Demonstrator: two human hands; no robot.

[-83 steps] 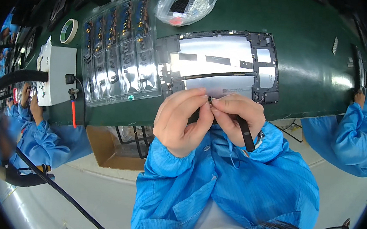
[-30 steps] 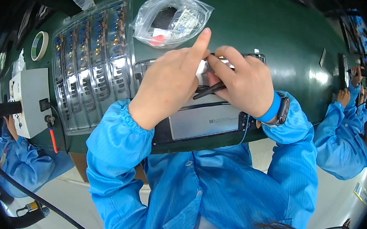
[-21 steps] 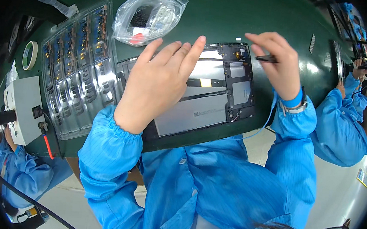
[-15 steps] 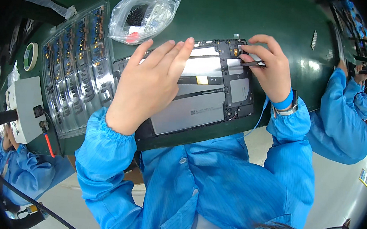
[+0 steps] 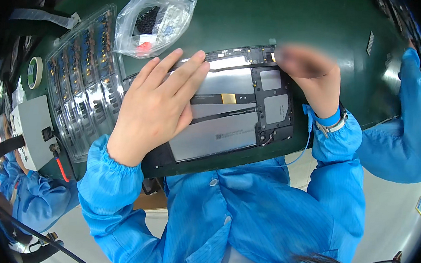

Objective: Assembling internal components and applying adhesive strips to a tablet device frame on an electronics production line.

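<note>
An opened tablet (image 5: 214,137) lies on the green bench, its silver battery plates, black frame and circuit boards exposed. Across its left part rests my left hand (image 5: 156,100), palm down, the outstretched fingers reaching the far edge. My right hand (image 5: 310,65) is over the tablet's far right corner. Its fingers are smeared, so whether they hold anything does not show. A yellow-gold patch (image 5: 228,99) sits on a dark flex strip between the battery plates. Around my right wrist are a blue wrist strap (image 5: 328,118) with a coiled-off cord and a watch.
Left of the tablet stands a clear plastic tray (image 5: 87,89) of small circuit parts. Beyond it lies a clear bag (image 5: 154,23) with black and red contents. A tape roll (image 5: 35,72) and a grey box (image 5: 34,127) with cables are farther left. A co-worker's blue sleeve (image 5: 404,112) is at right.
My right hand has shifted slightly and its fingers are now blurred; the dark, slim tool seen in it before is no longer discernible. My left hand has slid left and somewhat nearer.
</note>
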